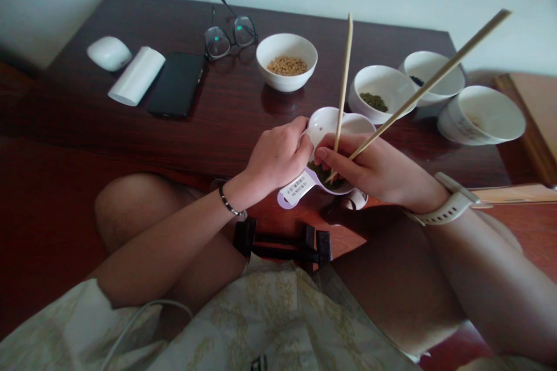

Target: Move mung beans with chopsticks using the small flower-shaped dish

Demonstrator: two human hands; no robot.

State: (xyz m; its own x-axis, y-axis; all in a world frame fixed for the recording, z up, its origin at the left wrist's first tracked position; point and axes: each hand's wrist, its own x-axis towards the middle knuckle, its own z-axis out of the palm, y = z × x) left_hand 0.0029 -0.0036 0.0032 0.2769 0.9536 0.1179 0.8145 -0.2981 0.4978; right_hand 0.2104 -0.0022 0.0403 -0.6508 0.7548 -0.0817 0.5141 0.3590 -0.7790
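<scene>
My left hand (278, 153) is closed on the near-left rim of a white and lilac divided dish (324, 119) at the table's front edge. A printed label (298, 187) is stuck on its lilac handle. Small green beans (321, 173) lie in the near compartment, partly hidden by my fingers. In my right hand (376, 171) are two wooden chopsticks (439, 76), spread wide at the top, with their lower tips down among the beans. Whether the tips pinch a bean is too small to tell.
Behind the dish stand a white bowl of yellow soybeans (287, 82), a bowl of green beans (387, 78), a bowl with dark beans (441, 66) and a bowl (496, 119) with pale contents. Glasses (232, 40), a black phone-like slab (176, 84), a white cylinder (137, 75) and a white mouse (108, 53) lie left.
</scene>
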